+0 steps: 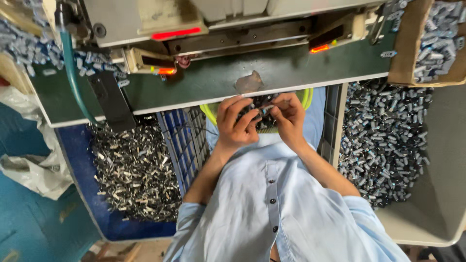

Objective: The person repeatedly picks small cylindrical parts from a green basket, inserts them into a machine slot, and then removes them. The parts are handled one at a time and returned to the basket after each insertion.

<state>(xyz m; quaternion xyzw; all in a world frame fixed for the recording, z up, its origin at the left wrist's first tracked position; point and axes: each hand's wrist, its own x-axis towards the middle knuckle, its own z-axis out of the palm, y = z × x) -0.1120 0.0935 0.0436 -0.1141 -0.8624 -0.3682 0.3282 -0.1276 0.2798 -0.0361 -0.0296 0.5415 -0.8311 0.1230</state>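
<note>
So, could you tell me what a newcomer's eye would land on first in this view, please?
Probably the two hands, left hand and right hand, meeting at centre over a handful of small dark parts just below the green machine table. Next, the heaps on either side: shiny metal pieces in the blue bin on the left, and small grey parts in the pale tray on the right. Red lights glow on the machine above.

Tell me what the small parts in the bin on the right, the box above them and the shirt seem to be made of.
Small parts: likely metal, grey with glints. Box: cardboard, matte brown with a raw cut edge. Shirt: woven cloth, pale blue, soft folds and buttons.
</note>
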